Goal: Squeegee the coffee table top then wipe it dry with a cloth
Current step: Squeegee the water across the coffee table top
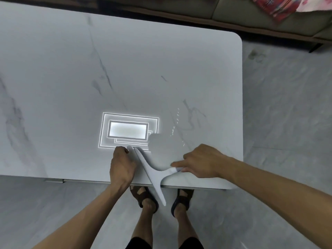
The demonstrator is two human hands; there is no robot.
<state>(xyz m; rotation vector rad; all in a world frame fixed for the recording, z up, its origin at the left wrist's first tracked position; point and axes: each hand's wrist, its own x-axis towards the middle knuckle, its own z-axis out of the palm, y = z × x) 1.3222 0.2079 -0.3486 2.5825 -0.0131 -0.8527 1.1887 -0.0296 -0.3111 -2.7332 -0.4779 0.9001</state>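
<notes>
Item: coffee table top (71, 69), white, marble-veined, one.
Item: squeegee (150, 171), white, T-shaped, one. It lies at the near edge, right of centre, blade running from near the left hand out past the table's near edge, handle pointing right.
Item: hands, two. The right hand (203, 160) grips the handle end, fingers wrapped over it. The left hand (122, 166) sits just beside the blade's far end, fingers (123, 150) curled. Whether they pinch the blade cannot be told.
Item: droplets (177, 121), a scattered line right of the light reflection (128, 131), uncounted.
Item: sandalled feet (143, 196), two, on the floor below the near edge.
Item: sofa (233, 9), one, far side, bearing patterned fabric (280, 8).

Progress, judged: squeegeeing is under way, with water left on the right part. No wiping cloth shows on the table, so the drying step is not yet begun.
</notes>
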